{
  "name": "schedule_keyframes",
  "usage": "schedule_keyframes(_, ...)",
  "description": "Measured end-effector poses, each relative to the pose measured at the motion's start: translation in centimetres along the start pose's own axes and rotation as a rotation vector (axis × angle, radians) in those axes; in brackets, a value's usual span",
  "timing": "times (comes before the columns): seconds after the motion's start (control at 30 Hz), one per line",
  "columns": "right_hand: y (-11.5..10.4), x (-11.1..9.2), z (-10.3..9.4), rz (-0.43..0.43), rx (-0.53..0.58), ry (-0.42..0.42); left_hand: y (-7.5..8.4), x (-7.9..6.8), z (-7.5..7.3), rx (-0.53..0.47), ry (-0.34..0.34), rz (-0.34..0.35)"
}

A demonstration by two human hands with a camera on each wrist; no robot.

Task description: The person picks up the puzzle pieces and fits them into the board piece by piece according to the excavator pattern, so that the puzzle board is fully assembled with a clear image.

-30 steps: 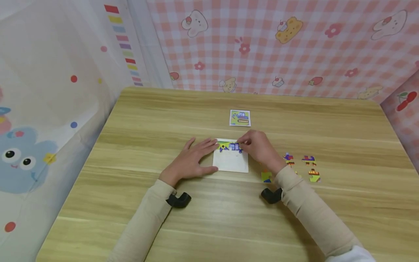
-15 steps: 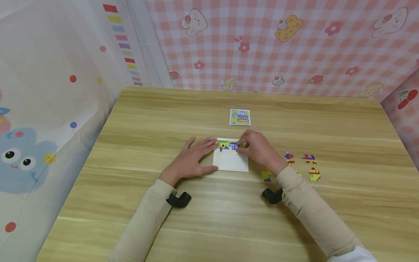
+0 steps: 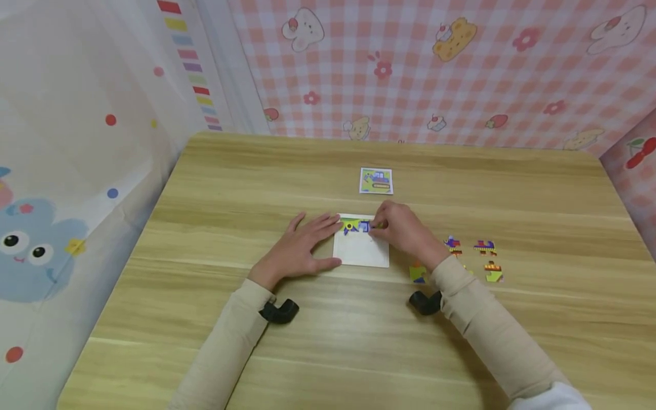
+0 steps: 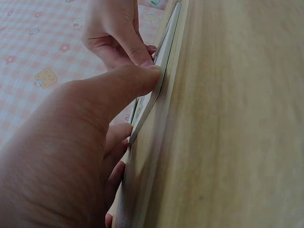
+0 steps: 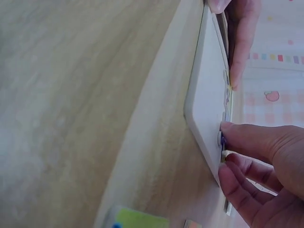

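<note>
White tray: The white tray [image 3: 360, 250] is set on the tabletop [image 3: 328, 359], about midway between its left and right edges; a strip of joined puzzle pieces [image 3: 350, 225] is laid along the tray's far edge.
Left hand: The tray's left edge is touched by the fairly straight, spread fingers of the left hand [image 3: 302, 247], with the thumb at the near left corner; nothing is enclosed.
Right hand: The thumb and fingers of the right hand [image 3: 405, 228] are brought nearly together near the tray's far right corner, and a blue piece [image 5: 223, 139] is pinched between them.
Picture card: The picture card [image 3: 376, 181], printed with a digger, is laid between the tray and the tabletop's far edge.
Loose pieces: Toward the tabletop's right edge, loose pieces [image 3: 484, 246] are laid out, some partly hidden by the right wrist.
Wrist views: In the right wrist view the pinch is shown from the side, covered by the fingers in the head view; in the left wrist view the tray's rim is seen with the left thumb on it.
Since a second ago: The right fingertips have been shifted slightly toward the tray's near edge; the left hand has been kept in place.
</note>
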State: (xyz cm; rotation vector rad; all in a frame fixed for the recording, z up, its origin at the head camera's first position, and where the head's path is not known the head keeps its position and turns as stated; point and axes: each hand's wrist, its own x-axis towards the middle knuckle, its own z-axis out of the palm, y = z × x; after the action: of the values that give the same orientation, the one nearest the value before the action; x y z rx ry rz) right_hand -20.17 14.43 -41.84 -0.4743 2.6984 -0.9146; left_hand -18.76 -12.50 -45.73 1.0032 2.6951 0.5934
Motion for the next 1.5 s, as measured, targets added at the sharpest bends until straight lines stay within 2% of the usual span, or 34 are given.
schedule_keyframes(0.3, 0.0, 0.0, -0.1, -0.031, -0.006, -0.023, 0.0, 0.0, 0.0, -0.004, -0.001, -0.005)
schedule_keyframes(0.67, 0.3, -0.1, -0.4, 0.014, -0.001, 0.023, 0.1, 0.4, -0.2, 0.003, -0.003, 0.006)
schedule_keyframes(0.87, -0.5, -0.6, -0.7, -0.065, -0.024, 0.055, 0.1, 0.1, -0.1, -0.002, -0.006, 0.003)
schedule_keyframes(0.97, -1.0, -1.3, -2.1, -0.126, -0.019, 0.136, 0.1, 0.0, 0.1, 0.007, -0.002, 0.002)
schedule_keyframes(1.07, -1.1, -2.4, -4.6, -0.193, -0.050, 0.242, 0.1, 0.0, 0.1, 0.004, 0.009, 0.004)
schedule_keyframes(1.17, -0.7, -3.6, -7.3, -0.206, -0.088, 0.290, 0.2, 0.0, 0.1, -0.005, 0.009, -0.001)
schedule_keyframes(1.23, -0.1, -4.4, -8.8, -0.180, -0.108, 0.272, 0.2, 0.0, 0.0, -0.008, 0.010, -0.005)
schedule_keyframes(1.33, 1.0, -5.6, -10.0, -0.114, -0.114, 0.188, 0.1, 0.1, 0.0, -0.006, 0.018, -0.002)
schedule_keyframes(1.4, 1.9, -6.2, -9.9, -0.079, -0.111, 0.116, 0.1, 0.1, 0.0, -0.006, 0.020, 0.000)
schedule_keyframes(1.5, 3.0, -6.8, -8.6, -0.035, -0.078, 0.029, 0.1, 0.0, 0.1, -0.004, 0.015, 0.004)
